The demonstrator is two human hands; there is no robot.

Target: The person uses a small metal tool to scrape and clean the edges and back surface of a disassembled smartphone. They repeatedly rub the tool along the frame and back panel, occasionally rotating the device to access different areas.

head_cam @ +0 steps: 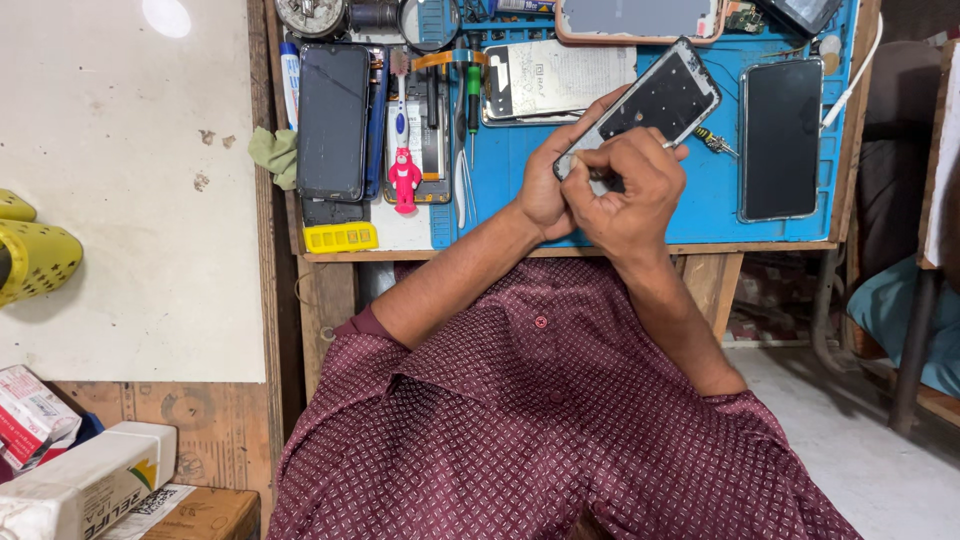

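Your left hand (545, 185) grips the opened phone frame (645, 110), raised over the table's (700, 215) front edge. Your right hand (625, 185) is closed on a thin tool (668, 146). Risk: tool slips, gouging the frame; loose grip drops it.

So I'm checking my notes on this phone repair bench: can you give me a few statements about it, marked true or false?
1. The left hand holds the opened black phone frame. True.
2. The right hand lies flat on the blue work mat. False: it grips a thin metal tool at the frame.
3. A pink toy figure stands left of the hands. True.
4. The black phone with dark screen lies on the person's lap. False: it lies on the mat, right of the hands.
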